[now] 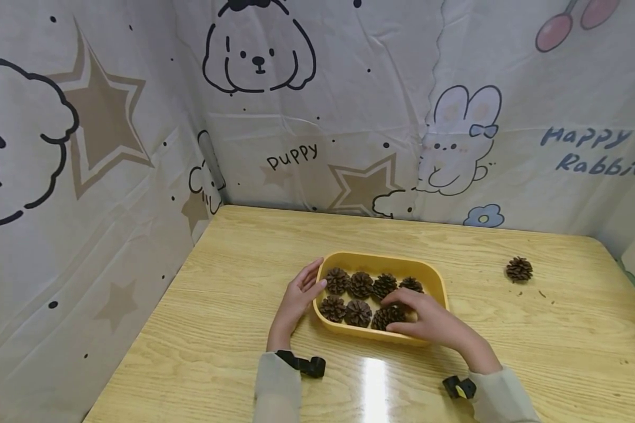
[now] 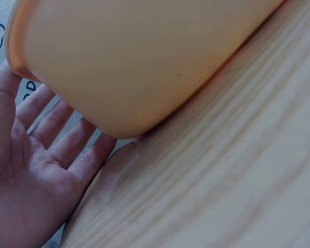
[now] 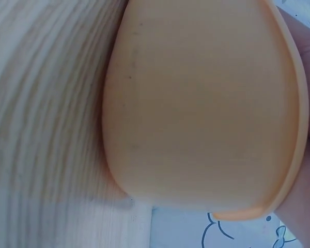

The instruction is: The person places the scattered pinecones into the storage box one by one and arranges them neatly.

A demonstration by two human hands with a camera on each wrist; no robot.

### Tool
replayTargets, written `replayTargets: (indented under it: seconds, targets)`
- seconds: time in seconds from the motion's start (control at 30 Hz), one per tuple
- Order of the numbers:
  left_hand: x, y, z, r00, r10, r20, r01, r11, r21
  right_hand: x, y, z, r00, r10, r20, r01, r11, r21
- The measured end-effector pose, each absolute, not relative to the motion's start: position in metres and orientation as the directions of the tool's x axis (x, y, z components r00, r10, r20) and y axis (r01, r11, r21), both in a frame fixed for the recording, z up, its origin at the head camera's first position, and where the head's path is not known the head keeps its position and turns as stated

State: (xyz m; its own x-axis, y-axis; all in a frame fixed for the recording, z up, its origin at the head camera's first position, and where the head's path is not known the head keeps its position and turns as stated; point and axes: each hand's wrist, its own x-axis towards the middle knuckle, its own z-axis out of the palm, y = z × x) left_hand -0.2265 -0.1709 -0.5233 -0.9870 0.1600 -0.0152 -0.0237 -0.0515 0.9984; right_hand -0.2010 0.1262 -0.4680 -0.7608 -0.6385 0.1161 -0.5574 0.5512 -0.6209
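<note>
A yellow plastic bin stands on the wooden table, with several brown pine cones in two rows inside it. At its left end my left hand holds the wall. The left wrist view shows the thumb at the rim and the fingers stretched along the outside of the bin. Reaching over the right end, my right hand has thumb and fingers around a pine cone in the front row. In the right wrist view the bin's wall hides the fingertips and that cone.
One more pine cone lies on the table to the right, with small brown bits near it. A printed curtain hangs behind the table and along its left side.
</note>
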Motion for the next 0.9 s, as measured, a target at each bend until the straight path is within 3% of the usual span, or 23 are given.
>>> replayTargets:
  seconds: [0.2,0.43,0.73,0.9]
  targets:
    - [-0.229,-0.169,-0.524,-0.986,0.167,-0.01,-0.018,-0.05,0.999,-0.199,0.132,-0.469,-0.764,-0.583,0.277,-0.605,0.496,-0.622]
    - [-0.228,-0.17,-0.526,-0.987,0.16,-0.008,-0.014,-0.033,0.999,-0.2,0.144,-0.475,-0.758,-0.428,0.492,-0.652,0.474,-0.592]
    - [-0.226,-0.172,-0.527,-0.988,0.154,-0.003,-0.009,-0.035,0.999,-0.205,0.165,-0.481,-0.757,-0.237,0.609,-0.649,0.377,-0.661]
    - [-0.225,-0.17,-0.526,-0.988,0.154,-0.001,-0.007,-0.042,0.999,-0.209,0.185,-0.484,-0.777,-0.135,0.615,-0.603,0.438,-0.667]
